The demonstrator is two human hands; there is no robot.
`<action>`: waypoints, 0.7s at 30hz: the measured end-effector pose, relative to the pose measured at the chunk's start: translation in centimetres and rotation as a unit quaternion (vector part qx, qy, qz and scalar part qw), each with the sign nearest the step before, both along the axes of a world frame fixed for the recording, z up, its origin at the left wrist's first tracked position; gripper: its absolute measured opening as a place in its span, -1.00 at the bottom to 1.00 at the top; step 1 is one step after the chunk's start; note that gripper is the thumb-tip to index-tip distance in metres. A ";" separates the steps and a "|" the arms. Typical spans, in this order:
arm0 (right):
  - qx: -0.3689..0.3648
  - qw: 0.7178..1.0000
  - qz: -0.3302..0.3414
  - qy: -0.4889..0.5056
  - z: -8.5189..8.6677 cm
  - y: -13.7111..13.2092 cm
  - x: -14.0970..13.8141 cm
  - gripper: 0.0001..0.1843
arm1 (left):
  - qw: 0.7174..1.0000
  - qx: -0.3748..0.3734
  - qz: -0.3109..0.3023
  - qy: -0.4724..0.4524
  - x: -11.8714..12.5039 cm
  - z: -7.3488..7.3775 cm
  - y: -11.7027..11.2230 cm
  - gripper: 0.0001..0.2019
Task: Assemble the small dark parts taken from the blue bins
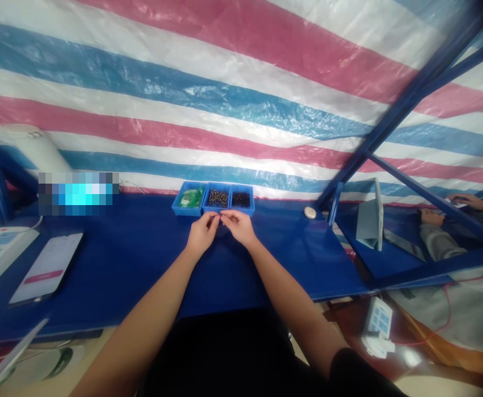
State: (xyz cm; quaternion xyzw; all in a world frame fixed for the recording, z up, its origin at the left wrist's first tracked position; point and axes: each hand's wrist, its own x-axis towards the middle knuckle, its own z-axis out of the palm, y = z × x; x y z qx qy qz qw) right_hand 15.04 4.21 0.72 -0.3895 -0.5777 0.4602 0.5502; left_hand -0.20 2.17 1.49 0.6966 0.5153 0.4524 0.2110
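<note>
My left hand point(203, 231) and my right hand point(239, 225) meet just in front of three joined blue bins, fingertips nearly touching. Both are closed in a pinch, and whatever sits between the fingers is too small to name. The left bin point(176, 210) holds a green plastic bag point(192, 197) with something pale in it. Small brass-and-dark pieces point(218, 198) fill the middle bin point(205, 209). In the right bin point(251, 210) lie small black pieces point(241, 199).
A phone point(47, 267) and a white power strip point(1, 251) lie on the blue table point(134, 264) at left. A round pale disc point(310, 212) sits near the blue frame point(374, 138). Beyond it are a tablet point(369, 218) and another person's hands point(431, 216). Another power strip point(377, 322) is lower right.
</note>
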 end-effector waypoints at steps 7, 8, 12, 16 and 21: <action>-0.001 1.000 0.001 0.001 -0.2 0.2 0.0 -0.63 | 1.000 0.014 0.006 -0.002 -0.1 -0.2 0.1 -0.70; 0.000 1.000 0.005 0.004 -0.2 0.2 0.0 -0.63 | 1.000 0.014 0.009 0.001 -0.1 -0.2 0.1 -0.70; -0.005 1.000 0.016 0.001 -0.3 0.1 0.0 -0.62 | 1.000 0.007 0.014 0.009 -0.1 -0.1 0.1 -0.72; -0.008 1.000 0.005 -0.006 -0.2 0.1 0.0 -0.61 | 1.000 0.002 0.007 0.000 0.0 -0.2 0.1 -0.72; -0.010 1.000 0.000 -0.011 0.0 0.1 0.0 -0.58 | 1.000 0.014 0.005 -0.004 -0.1 -0.3 0.2 -0.72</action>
